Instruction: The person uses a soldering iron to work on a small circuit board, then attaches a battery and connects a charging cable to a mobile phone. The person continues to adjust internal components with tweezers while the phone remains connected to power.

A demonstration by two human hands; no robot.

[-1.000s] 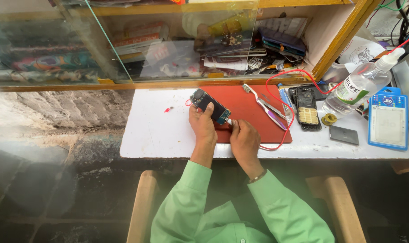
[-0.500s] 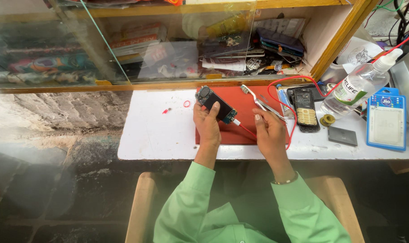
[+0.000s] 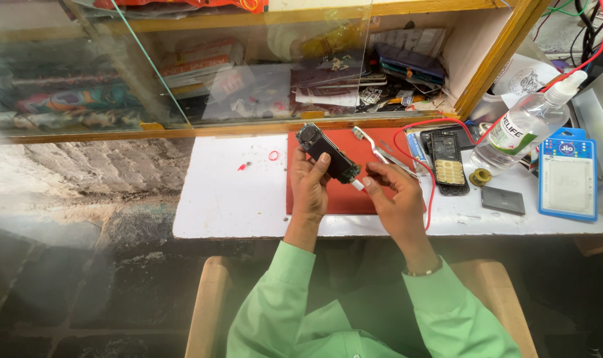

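Toward the bench's (image 3: 235, 205) left end, two small red bits: a scrap (image 3: 241, 166) and a tiny ring (image 3: 273, 155), both near the back edge, well apart from the hands. Mid-bench lies a red mat (image 3: 354, 199), reaching from back edge almost to front edge. Over it, left hand (image 3: 310, 182) grips a small dark phone (image 3: 328, 153), tilted, thumb across its face, fingers wrapped behind. Right hand (image 3: 394, 195) sits just beside, thumb & forefinger pinched on a small white piece (image 3: 358, 185) touching the phone's lower end. Behind the right hand, a toothbrush (image 3: 370, 142) and tweezers (image 3: 399, 161) lie on the mat's back-right part. Red wire (image 3: 432, 192) loops along the mat's right edge. Further right: opened keypad phone (image 3: 447, 161), small brass spool (image 3: 480, 176), dark flat battery (image 3: 503, 199), clear spray bottle (image 3: 523, 129), then blue card pack (image 3: 567, 174) near the bench's right end.
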